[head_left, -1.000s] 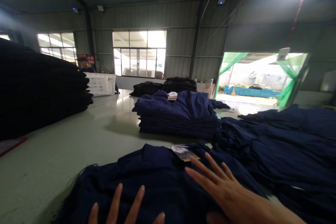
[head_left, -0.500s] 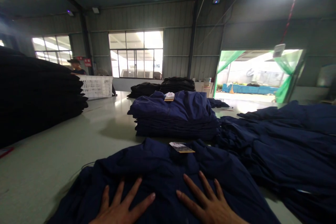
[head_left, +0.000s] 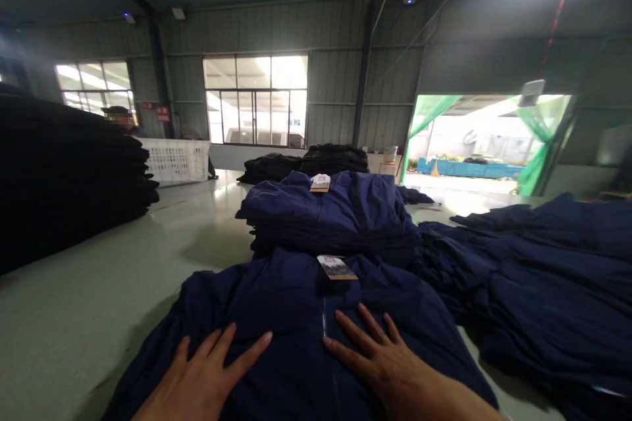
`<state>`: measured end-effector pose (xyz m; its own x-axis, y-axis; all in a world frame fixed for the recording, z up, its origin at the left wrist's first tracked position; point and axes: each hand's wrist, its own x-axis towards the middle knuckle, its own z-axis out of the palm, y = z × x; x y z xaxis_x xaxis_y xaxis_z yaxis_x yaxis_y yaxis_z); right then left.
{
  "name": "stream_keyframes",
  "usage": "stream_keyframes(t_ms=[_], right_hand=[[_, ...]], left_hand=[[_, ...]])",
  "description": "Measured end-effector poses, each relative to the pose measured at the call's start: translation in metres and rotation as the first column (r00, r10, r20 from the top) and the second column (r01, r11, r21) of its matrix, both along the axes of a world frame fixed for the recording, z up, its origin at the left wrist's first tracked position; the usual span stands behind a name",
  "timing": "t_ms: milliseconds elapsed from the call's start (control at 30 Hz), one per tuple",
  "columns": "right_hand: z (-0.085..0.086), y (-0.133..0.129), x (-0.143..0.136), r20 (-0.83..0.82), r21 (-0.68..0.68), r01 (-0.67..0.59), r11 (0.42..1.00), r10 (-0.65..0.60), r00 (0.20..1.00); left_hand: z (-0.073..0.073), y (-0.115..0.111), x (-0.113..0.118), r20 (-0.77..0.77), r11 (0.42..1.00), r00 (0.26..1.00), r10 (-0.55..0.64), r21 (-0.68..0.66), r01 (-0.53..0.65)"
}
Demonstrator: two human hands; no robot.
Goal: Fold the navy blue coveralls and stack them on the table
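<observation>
A navy jacket (head_left: 291,302) lies spread on the pale table (head_left: 118,276), front side up, with a paper tag (head_left: 338,268) at its collar and a zipper line down the middle. My left hand (head_left: 205,365) rests on the left half of the jacket, fingers spread. On the right half, just beside the zipper, my right hand (head_left: 378,352) lies flat with its fingers apart. Neither hand grips anything. Directly behind the jacket stands a stack of folded navy garments (head_left: 330,217) with a tag (head_left: 320,183) on top.
Loose navy garments (head_left: 538,283) are heaped on the right. A tall black pile (head_left: 69,177) stands at the left, a white basket (head_left: 178,160) behind it. Black garments (head_left: 336,159) sit at the back. A person (head_left: 118,117) is beyond the basket.
My left hand has shifted left, and my right hand slightly up and left. The jacket is flatter, its zipper now showing between the hands. The person in the background has moved left.
</observation>
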<state>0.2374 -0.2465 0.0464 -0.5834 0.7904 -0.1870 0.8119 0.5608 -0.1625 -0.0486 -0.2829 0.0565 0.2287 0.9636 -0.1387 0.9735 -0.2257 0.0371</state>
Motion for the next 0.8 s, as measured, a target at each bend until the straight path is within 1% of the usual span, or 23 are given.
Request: stream_keyframes(t_ms=[33, 67, 100, 133, 167, 200, 233, 267, 300, 367, 400, 433, 467, 500, 533, 567, 633, 667, 700, 733, 800], right_hand=[[0.005, -0.002, 0.006, -0.025, 0.021, -0.013, 1.000, 0.014, 1.000], [0.009, -0.002, 0.014, -0.049, 0.075, 0.019, 0.997, -0.015, 0.999], [0.011, 0.000, 0.022, -0.064, 0.154, 0.112, 0.982, -0.103, 0.993], [0.010, 0.003, 0.030, -0.068, 0.245, 0.269, 0.932, -0.260, 0.963], [0.007, 0.009, 0.039, -0.069, 0.316, 0.432, 0.844, -0.434, 0.898], [0.002, 0.015, 0.047, -0.070, 0.368, 0.564, 0.739, -0.583, 0.809], [-0.004, 0.023, 0.055, -0.063, 0.386, 0.643, 0.662, -0.676, 0.734], [-0.010, 0.030, 0.062, -0.053, 0.373, 0.663, 0.649, -0.698, 0.714], [-0.016, 0.037, 0.067, -0.048, 0.362, 0.643, 0.675, -0.675, 0.736], [-0.022, 0.048, 0.073, -0.073, 0.385, 0.553, 0.739, -0.572, 0.817], [-0.023, 0.052, 0.073, -0.102, 0.437, 0.503, 0.746, -0.514, 0.852], [-0.022, 0.055, 0.073, -0.131, 0.503, 0.464, 0.729, -0.467, 0.875], [-0.021, 0.058, 0.072, -0.151, 0.568, 0.435, 0.699, -0.431, 0.889], [-0.019, 0.060, 0.070, -0.152, 0.609, 0.415, 0.676, -0.414, 0.898], [-0.018, 0.061, 0.069, -0.132, 0.614, 0.408, 0.675, -0.422, 0.897], [-0.017, 0.063, 0.068, -0.096, 0.586, 0.416, 0.696, -0.450, 0.888], [-0.018, 0.065, 0.066, -0.003, 0.484, 0.454, 0.748, -0.517, 0.856], [-0.019, 0.066, 0.065, 0.031, 0.453, 0.471, 0.757, -0.541, 0.841], [-0.019, 0.066, 0.063, 0.043, 0.453, 0.480, 0.751, -0.556, 0.830], [-0.019, 0.067, 0.061, 0.030, 0.481, 0.478, 0.735, -0.559, 0.829], [-0.016, 0.070, 0.054, -0.047, 0.578, 0.439, 0.688, -0.509, 0.859]], left_hand=[[-0.003, 0.000, -0.008, 0.041, 0.998, 0.999, 0.016, 0.060, -0.019], [-0.007, 0.003, -0.017, 0.071, 0.989, 0.996, 0.047, 0.140, -0.056], [-0.010, 0.008, -0.024, 0.079, 0.968, 0.993, 0.090, 0.229, -0.106], [-0.014, 0.015, -0.031, 0.063, 0.933, 0.987, 0.147, 0.321, -0.160], [-0.017, 0.023, -0.036, 0.029, 0.895, 0.977, 0.210, 0.396, -0.204], [-0.020, 0.030, -0.040, -0.016, 0.869, 0.964, 0.266, 0.436, -0.232], [-0.022, 0.035, -0.042, -0.060, 0.859, 0.950, 0.307, 0.446, -0.249], [-0.023, 0.039, -0.042, -0.093, 0.867, 0.941, 0.325, 0.427, -0.257], [-0.024, 0.040, -0.041, -0.107, 0.883, 0.941, 0.321, 0.393, -0.257], [-0.024, 0.035, -0.037, -0.103, 0.909, 0.951, 0.292, 0.338, -0.243], [-0.024, 0.031, -0.036, -0.103, 0.910, 0.948, 0.302, 0.328, -0.254], [-0.024, 0.027, -0.034, -0.110, 0.905, 0.939, 0.325, 0.325, -0.275], [-0.023, 0.023, -0.033, -0.125, 0.897, 0.925, 0.358, 0.323, -0.303], [-0.022, 0.020, -0.033, -0.144, 0.889, 0.910, 0.389, 0.319, -0.329], [-0.021, 0.018, -0.032, -0.169, 0.888, 0.897, 0.409, 0.299, -0.349], [-0.018, 0.018, -0.032, -0.194, 0.896, 0.891, 0.410, 0.269, -0.354], [-0.008, 0.020, -0.028, -0.249, 0.910, 0.884, 0.395, 0.239, -0.339], [-0.002, 0.022, -0.024, -0.277, 0.914, 0.880, 0.387, 0.245, -0.325], [0.006, 0.025, -0.019, -0.299, 0.917, 0.878, 0.373, 0.263, -0.300], [0.013, 0.028, -0.011, -0.311, 0.919, 0.883, 0.352, 0.295, -0.263], [0.028, 0.037, 0.007, -0.295, 0.915, 0.909, 0.294, 0.360, -0.179]])
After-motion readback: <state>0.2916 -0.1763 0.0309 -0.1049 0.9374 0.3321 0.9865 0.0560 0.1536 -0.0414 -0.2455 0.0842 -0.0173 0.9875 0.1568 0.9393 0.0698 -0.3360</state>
